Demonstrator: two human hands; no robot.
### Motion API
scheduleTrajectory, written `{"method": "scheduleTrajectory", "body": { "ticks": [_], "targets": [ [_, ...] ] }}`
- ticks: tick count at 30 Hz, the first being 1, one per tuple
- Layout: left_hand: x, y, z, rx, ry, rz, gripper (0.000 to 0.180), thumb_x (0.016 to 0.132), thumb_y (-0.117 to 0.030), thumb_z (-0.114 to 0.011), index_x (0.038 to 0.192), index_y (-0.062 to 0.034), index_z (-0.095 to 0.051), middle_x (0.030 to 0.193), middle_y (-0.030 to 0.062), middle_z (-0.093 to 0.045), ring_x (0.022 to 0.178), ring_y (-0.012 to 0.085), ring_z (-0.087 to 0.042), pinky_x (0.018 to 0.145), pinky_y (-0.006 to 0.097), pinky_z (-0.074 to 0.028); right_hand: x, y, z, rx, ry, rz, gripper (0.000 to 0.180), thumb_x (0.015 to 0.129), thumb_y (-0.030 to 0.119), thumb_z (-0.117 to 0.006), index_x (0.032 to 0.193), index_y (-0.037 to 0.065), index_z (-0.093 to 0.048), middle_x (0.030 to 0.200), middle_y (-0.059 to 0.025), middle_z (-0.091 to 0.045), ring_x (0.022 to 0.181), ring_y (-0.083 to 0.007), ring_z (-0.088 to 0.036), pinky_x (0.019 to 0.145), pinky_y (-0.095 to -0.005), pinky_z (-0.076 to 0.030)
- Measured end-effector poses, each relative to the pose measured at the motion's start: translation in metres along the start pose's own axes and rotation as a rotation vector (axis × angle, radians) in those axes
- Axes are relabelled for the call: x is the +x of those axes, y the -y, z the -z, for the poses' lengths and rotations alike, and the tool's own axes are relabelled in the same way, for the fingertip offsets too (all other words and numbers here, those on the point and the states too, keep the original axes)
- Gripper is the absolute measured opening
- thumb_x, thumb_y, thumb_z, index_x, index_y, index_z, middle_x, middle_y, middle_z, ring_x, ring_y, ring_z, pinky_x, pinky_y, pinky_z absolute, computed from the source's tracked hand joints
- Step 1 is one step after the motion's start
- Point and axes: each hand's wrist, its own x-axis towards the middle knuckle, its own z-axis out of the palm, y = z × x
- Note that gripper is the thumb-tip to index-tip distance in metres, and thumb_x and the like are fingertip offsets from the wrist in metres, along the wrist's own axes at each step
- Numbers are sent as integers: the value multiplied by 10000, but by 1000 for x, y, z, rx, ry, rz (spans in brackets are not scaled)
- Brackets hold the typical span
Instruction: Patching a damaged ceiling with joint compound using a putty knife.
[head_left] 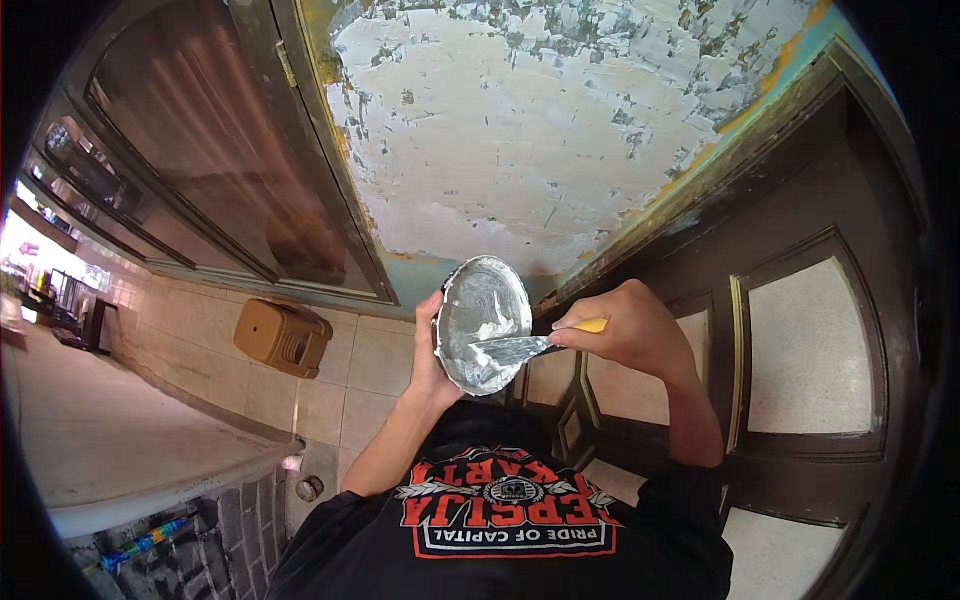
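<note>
A round bowl smeared with white paste is tilted in my left hand, whose fingers wrap its left side. My right hand grips the yellow handle of a putty knife. The knife's flat blade reaches into the bowl and touches the white paste there. Dried paste coats the bowl's rim and inner wall. Straight ahead, beyond the bowl, stands a wall covered with patchy white filler, with dark grey spots showing through toward its top.
A brown plastic stool stands on the tiled floor at left. Dark wooden door panels rise close on my right. A brown-framed window flanks the wall on the left. A pale ledge over grey brickwork lies at lower left.
</note>
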Motion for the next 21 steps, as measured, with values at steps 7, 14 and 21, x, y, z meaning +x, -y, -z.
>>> {"method": "scheduleTrajectory", "body": {
  "ticks": [7,14,21],
  "targets": [
    [11,13,14,60,-66,-137,703,827,-590,-447,1265,-39,-445,1198,141,-538,1044,258,-561,894,402,-463,13,-35,-29,581,45,-174,159,815,133,-663,791,-23,-684,687,-42,-662,578,-51,-552,525,-198,-421],
    [15,5,22,-47,-103,-230,816,791,-696,-375,1327,-81,-408,1289,128,-472,1138,298,-487,944,462,-416,6,-84,-61,1189,13,-248,189,924,204,-519,886,25,-564,710,-54,-587,457,-9,-330,404,-166,-253],
    [18,-2,42,-156,-52,-269,834,777,-714,-361,1341,-100,-399,1333,129,-437,1160,331,-470,953,495,-403,20,-71,-78,1729,-104,-140,311,963,278,-388,962,-6,-516,708,-82,-502,455,-69,-331,419,-194,-256]
  ]
}}
